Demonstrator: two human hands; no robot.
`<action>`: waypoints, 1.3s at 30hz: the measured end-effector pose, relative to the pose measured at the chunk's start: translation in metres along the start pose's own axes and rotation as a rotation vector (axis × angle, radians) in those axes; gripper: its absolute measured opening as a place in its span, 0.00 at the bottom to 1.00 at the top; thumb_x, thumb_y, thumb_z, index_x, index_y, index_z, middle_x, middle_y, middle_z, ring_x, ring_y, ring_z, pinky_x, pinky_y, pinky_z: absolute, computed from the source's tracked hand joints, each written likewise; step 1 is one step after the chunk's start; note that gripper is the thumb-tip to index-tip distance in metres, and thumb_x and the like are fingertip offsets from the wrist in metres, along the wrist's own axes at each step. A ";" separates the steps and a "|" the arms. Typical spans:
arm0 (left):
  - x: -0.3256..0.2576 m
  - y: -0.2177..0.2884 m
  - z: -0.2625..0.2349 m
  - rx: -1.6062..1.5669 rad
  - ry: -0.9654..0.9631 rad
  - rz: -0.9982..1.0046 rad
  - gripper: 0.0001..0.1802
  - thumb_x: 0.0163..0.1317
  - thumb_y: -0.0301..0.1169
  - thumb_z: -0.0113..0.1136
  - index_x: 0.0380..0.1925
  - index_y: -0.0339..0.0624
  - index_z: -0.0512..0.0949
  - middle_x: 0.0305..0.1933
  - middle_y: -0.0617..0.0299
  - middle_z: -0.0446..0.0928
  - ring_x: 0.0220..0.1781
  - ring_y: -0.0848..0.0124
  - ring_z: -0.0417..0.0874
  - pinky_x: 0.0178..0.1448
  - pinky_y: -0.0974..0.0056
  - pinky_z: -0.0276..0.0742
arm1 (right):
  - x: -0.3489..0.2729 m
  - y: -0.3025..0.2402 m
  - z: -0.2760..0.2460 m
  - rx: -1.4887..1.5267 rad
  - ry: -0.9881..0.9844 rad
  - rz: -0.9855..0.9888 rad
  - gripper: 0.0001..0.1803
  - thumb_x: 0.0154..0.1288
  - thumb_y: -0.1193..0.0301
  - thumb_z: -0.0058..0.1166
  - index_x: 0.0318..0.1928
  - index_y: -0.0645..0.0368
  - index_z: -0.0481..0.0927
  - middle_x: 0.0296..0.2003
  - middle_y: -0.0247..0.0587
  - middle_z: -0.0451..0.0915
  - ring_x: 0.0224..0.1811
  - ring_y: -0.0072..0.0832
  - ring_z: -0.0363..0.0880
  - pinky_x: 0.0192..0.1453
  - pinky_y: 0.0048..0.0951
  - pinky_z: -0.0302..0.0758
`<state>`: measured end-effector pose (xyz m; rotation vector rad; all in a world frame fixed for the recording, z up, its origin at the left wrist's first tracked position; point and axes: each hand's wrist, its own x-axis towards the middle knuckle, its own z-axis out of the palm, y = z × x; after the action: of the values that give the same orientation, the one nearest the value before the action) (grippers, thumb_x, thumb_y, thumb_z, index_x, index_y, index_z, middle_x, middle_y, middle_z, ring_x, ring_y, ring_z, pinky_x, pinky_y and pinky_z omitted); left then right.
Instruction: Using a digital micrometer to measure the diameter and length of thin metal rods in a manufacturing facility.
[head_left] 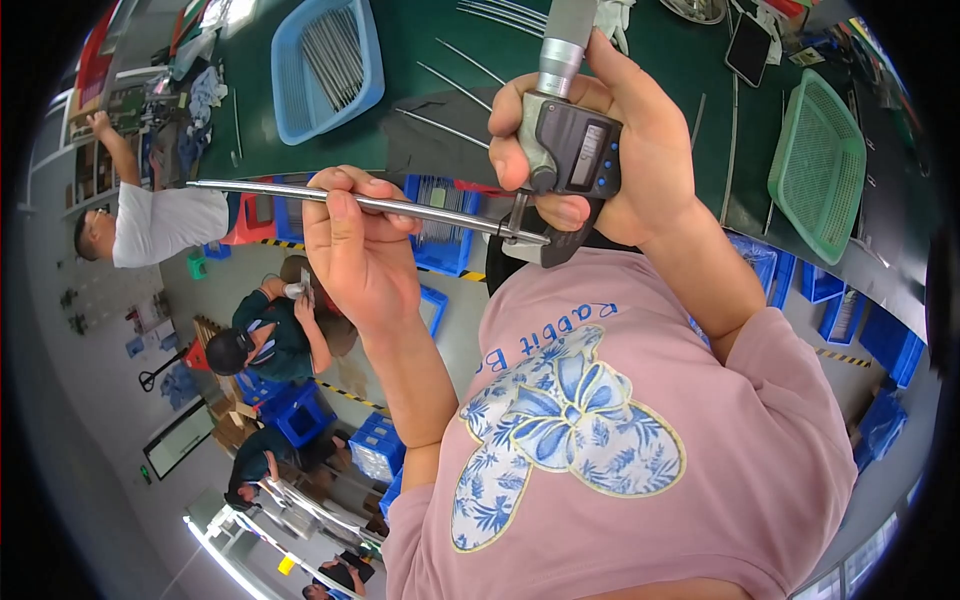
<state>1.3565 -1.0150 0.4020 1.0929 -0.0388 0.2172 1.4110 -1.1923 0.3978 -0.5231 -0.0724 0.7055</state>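
A slim, shiny metal rod (430, 211) lies across the view, its narrow tip pointing left. Near its middle, the fingers and thumb of my left hand (365, 255) pinch it. My right hand (655, 150) is wrapped round a digital micrometer (578, 150) with a grey barrel, a dark body and blue buttons. The rod's right end sits in the micrometer's frame, by the spindle; whether both measuring faces touch it I cannot tell. Several similar thin rods (455, 82) lie on the green table (420, 30) beyond my hands.
A blue basket (283, 75) full of rods stands at the far left, and a green mesh basket (817, 165) at the right. A phone (748, 48) lies at the far right. Blue crates (378, 447) stand on the floor. Several people, one in a white shirt (170, 222), are at the left.
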 end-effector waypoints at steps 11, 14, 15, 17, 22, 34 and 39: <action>-0.004 -0.002 0.003 -0.020 0.005 -0.006 0.07 0.60 0.28 0.39 0.36 0.37 0.65 0.31 0.60 0.66 0.28 0.74 0.65 0.30 0.74 0.64 | -0.003 0.000 -0.003 -0.006 -0.038 -0.009 0.33 0.57 0.46 0.27 0.33 0.69 0.69 0.22 0.52 0.72 0.11 0.22 0.64 0.09 0.17 0.60; -0.003 -0.004 0.004 0.016 0.114 0.002 0.07 0.60 0.29 0.39 0.34 0.38 0.64 0.28 0.57 0.67 0.22 0.72 0.69 0.23 0.70 0.67 | -0.004 -0.001 -0.002 -0.042 -0.001 0.009 0.33 0.56 0.45 0.29 0.33 0.68 0.69 0.22 0.51 0.73 0.12 0.22 0.66 0.10 0.16 0.61; -0.004 -0.004 0.002 0.019 0.110 0.003 0.07 0.60 0.29 0.39 0.35 0.37 0.64 0.29 0.58 0.67 0.22 0.72 0.69 0.23 0.71 0.66 | -0.003 0.000 -0.002 -0.033 -0.008 0.017 0.34 0.56 0.44 0.28 0.33 0.68 0.69 0.21 0.50 0.73 0.14 0.22 0.67 0.10 0.16 0.61; -0.004 -0.004 0.001 0.011 0.101 0.003 0.08 0.60 0.29 0.39 0.35 0.37 0.64 0.29 0.58 0.67 0.22 0.72 0.68 0.24 0.71 0.66 | -0.002 0.002 -0.003 -0.035 -0.022 0.010 0.35 0.56 0.44 0.27 0.33 0.68 0.69 0.22 0.50 0.73 0.15 0.22 0.67 0.10 0.16 0.61; -0.004 -0.002 -0.001 -0.017 0.083 -0.008 0.08 0.60 0.30 0.39 0.35 0.38 0.64 0.29 0.59 0.66 0.22 0.73 0.68 0.24 0.73 0.65 | -0.001 0.003 0.003 -0.004 0.004 -0.022 0.33 0.57 0.47 0.28 0.30 0.68 0.73 0.19 0.48 0.75 0.09 0.22 0.65 0.11 0.17 0.61; -0.001 -0.001 0.004 -0.023 0.070 -0.001 0.08 0.60 0.29 0.38 0.35 0.38 0.64 0.29 0.59 0.66 0.22 0.73 0.67 0.22 0.72 0.64 | -0.001 0.000 -0.001 0.066 -0.051 0.020 0.35 0.56 0.45 0.26 0.34 0.69 0.69 0.22 0.52 0.73 0.14 0.24 0.67 0.10 0.17 0.61; -0.004 -0.001 0.001 -0.032 0.085 -0.021 0.07 0.60 0.29 0.39 0.35 0.38 0.64 0.29 0.59 0.65 0.22 0.74 0.66 0.23 0.73 0.64 | -0.002 0.004 -0.001 0.044 -0.022 0.015 0.35 0.56 0.45 0.27 0.34 0.69 0.69 0.22 0.51 0.73 0.14 0.24 0.68 0.10 0.17 0.62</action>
<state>1.3525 -1.0170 0.4010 1.0513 0.0450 0.2434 1.4069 -1.1918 0.3950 -0.4748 -0.0733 0.7260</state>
